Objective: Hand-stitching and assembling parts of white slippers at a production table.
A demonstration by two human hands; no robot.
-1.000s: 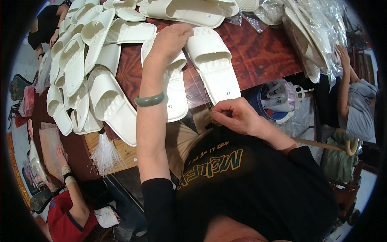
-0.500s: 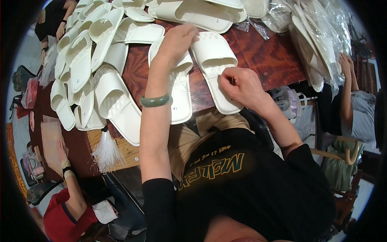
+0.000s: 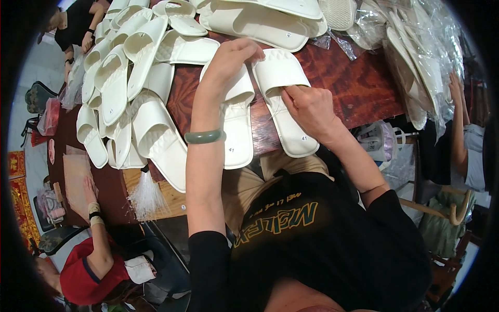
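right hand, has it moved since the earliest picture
Yes. Against the red-brown table, the right hand has moved forward, from off its near edge to over the top, by a slipper's strap.

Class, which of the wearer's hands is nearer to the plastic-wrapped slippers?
Right. The right hand is left of the plastic-wrapped slippers, by a white slipper's strap; the left hand is farther left.

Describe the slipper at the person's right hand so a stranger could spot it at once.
Find the reddish table. At its near edge, two white slippers lie side by side. Choose the right slipper: only its strap has the right hand at the opening.
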